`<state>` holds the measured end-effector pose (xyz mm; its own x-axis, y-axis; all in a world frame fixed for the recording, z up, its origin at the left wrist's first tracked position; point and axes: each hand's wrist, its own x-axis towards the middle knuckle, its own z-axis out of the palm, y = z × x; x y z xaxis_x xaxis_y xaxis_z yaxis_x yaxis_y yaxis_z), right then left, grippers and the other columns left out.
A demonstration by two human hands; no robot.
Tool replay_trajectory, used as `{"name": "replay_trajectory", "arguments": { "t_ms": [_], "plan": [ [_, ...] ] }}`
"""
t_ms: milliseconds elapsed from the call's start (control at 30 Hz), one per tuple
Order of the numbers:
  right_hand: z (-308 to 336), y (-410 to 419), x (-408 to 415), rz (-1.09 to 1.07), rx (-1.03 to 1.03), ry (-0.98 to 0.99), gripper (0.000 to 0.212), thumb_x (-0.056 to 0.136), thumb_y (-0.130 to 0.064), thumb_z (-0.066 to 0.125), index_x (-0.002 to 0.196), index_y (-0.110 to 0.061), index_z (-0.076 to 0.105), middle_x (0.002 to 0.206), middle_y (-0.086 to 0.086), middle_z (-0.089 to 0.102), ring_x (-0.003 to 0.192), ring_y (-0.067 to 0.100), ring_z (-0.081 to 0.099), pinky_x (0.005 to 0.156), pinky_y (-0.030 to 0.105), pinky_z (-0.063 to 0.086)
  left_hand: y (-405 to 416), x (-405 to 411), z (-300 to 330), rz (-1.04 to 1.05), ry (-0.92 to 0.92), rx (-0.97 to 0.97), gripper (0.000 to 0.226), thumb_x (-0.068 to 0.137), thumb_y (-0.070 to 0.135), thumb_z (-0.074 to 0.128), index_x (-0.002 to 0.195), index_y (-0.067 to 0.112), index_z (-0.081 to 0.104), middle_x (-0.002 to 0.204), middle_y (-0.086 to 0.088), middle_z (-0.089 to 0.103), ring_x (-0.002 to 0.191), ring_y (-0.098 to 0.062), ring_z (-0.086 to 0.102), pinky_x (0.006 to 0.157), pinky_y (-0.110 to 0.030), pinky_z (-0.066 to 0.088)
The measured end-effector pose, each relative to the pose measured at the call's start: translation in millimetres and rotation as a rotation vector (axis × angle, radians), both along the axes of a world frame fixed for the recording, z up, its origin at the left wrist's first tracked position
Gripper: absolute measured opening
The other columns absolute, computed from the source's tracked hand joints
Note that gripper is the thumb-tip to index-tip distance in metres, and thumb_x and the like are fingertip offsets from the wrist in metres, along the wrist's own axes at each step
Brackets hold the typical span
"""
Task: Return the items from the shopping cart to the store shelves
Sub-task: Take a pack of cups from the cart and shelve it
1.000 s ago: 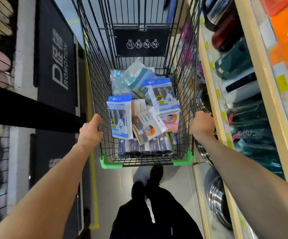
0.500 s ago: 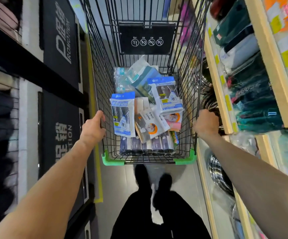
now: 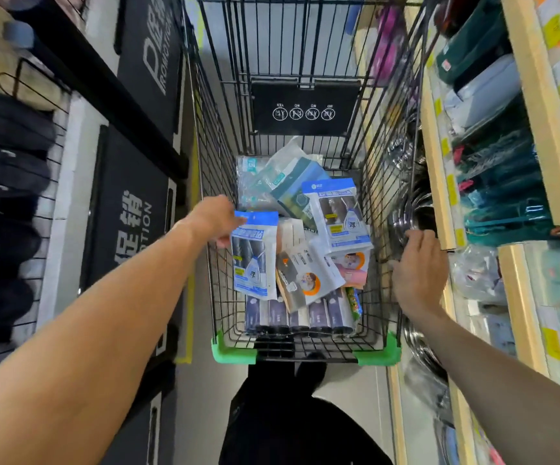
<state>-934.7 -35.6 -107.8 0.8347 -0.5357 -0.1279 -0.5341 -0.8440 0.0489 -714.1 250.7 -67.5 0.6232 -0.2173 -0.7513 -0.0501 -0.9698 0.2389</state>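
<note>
While the blue-topped white plastic pouch (image 3: pixel 254 255) leaned against the heap at nine o'clock inside the black wire shopping cart (image 3: pixel 377 182), the left hand (image 3: pixel 216 218) reached over the cart's left wall to its upper corner. Fingers touched the pouch's blue header, part hidden behind it; whether they had closed on it I could not tell. To do this well, I'd judge, pinch the stiff header and lift straight up so the neighbouring packets stay put. Over at three o'clock, the right hand (image 3: pixel 416 268) sat on the cart's right rim, fingers loosely curled, steadying it beside the pale wooden store shelves (image 3: pixel 439 182).
</note>
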Motion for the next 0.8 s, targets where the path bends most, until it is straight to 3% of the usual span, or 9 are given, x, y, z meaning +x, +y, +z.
{"name": "replay_trajectory", "arguments": {
  "t_ms": [67,133,233,333,433,533,633,733,800],
  "plan": [
    [-5,-2,19,0.299,-0.029,-0.097,0.045,0.081,-0.011,0.074,0.119,-0.010,0.051,0.106,0.011,0.051,0.093,0.028,0.051,0.078,0.039,0.047,-27,24,-19,0.218,0.009,-0.140,0.029,0.102,0.032,0.053,0.098,0.004,0.062,0.080,-0.011,0.077,0.071,-0.020,0.076,0.079,-0.033,0.061],
    [-7,5,59,0.418,0.055,-0.195,0.034,0.084,-0.011,0.071,0.115,-0.011,0.056,0.103,0.008,0.055,0.095,0.026,0.053,0.082,0.038,0.046,-44,46,-50,0.308,-0.006,-0.164,0.035,0.098,0.031,0.053,0.109,0.000,0.064,0.102,-0.018,0.074,0.095,-0.032,0.073,0.087,-0.040,0.059],
    [-26,16,128,0.237,0.333,-0.261,0.019,0.092,-0.021,0.064,0.109,-0.013,0.060,0.102,0.004,0.059,0.097,0.022,0.055,0.086,0.038,0.049,-58,60,-92,0.338,-0.001,-0.070,0.046,0.095,0.028,0.051,0.131,-0.001,0.056,0.131,-0.022,0.061,0.119,-0.041,0.058,0.100,-0.046,0.049],
    [-74,1,182,-0.013,0.501,-0.237,0.015,0.097,-0.018,0.055,0.098,-0.009,0.068,0.102,0.009,0.065,0.099,0.027,0.059,0.084,0.037,0.048,-67,63,-123,0.287,-0.001,0.019,0.042,0.103,0.016,0.046,0.140,-0.005,0.045,0.145,-0.023,0.046,0.135,-0.039,0.046,0.110,-0.041,0.038],
    [-127,-20,222,-0.216,0.632,-0.154,0.024,0.096,-0.013,0.052,0.095,-0.003,0.073,0.101,0.018,0.071,0.097,0.035,0.066,0.086,0.043,0.054,-62,70,-167,0.293,-0.085,0.089,0.040,0.103,0.018,0.047,0.135,-0.006,0.046,0.144,-0.024,0.047,0.134,-0.039,0.047,0.108,-0.040,0.039],
    [-178,-26,232,-0.297,0.729,0.105,0.020,0.099,-0.009,0.048,0.096,-0.006,0.068,0.096,0.016,0.060,0.094,0.022,0.057,0.083,0.033,0.046,-54,68,-199,0.303,-0.069,0.123,0.038,0.103,0.018,0.043,0.134,-0.003,0.051,0.139,-0.025,0.051,0.129,-0.041,0.050,0.105,-0.043,0.043],
    [-215,-22,234,-0.383,0.758,0.226,0.003,0.095,-0.016,0.051,0.093,-0.014,0.052,0.097,0.008,0.050,0.094,0.017,0.043,0.078,0.028,0.036,-48,69,-209,0.579,-0.038,-0.008,0.048,0.097,0.026,0.049,0.137,0.000,0.045,0.135,-0.025,0.055,0.124,-0.044,0.054,0.104,-0.048,0.046],
    [-243,-13,241,-0.445,0.914,0.262,0.022,0.095,-0.011,0.054,0.073,-0.006,0.053,0.073,0.009,0.052,0.078,0.020,0.050,0.064,0.022,0.041,-41,76,-212,0.760,0.063,-0.150,0.067,0.079,0.041,0.060,0.133,0.009,0.036,0.130,-0.020,0.058,0.116,-0.037,0.059,0.101,-0.047,0.049],
    [-234,-9,245,-0.566,1.070,0.218,0.015,0.087,-0.018,0.063,0.092,-0.004,0.066,0.082,0.013,0.065,0.077,0.024,0.061,0.071,0.031,0.051,-39,80,-208,0.875,0.148,-0.270,0.073,0.075,0.043,0.067,0.132,0.009,0.036,0.127,-0.012,0.060,0.107,-0.028,0.062,0.086,-0.041,0.055]
  ]
}}
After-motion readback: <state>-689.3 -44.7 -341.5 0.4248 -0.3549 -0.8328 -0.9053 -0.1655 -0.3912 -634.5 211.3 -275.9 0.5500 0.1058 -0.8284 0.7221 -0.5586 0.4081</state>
